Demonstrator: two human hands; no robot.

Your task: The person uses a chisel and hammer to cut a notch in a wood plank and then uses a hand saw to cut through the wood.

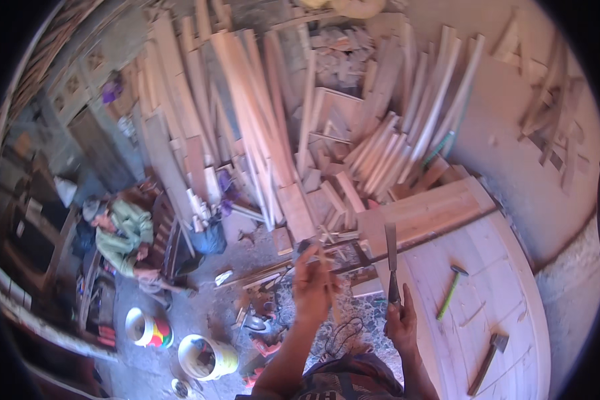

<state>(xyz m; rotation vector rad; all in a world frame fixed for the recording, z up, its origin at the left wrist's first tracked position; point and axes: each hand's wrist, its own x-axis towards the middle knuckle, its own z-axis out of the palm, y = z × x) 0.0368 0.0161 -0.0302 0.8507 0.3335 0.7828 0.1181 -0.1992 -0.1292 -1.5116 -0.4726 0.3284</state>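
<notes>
My right hand (401, 325) grips the handle of a chisel (391, 257), whose flat blade points up and away over the edge of a pale wooden panel (507, 293). My left hand (313, 283) is raised in front of me, fingers curled around a small thin wooden piece (321, 257). Both forearms come up from the bottom edge. The two hands are apart, about a hand's width between them.
On the panel lie a green-handled hammer (451, 291) and a wooden-handled hammer (488, 362). Several planks (260, 113) lean and lie in piles ahead. A person in green (123, 237) crouches at the left. Buckets (207, 357) and tools litter the floor below.
</notes>
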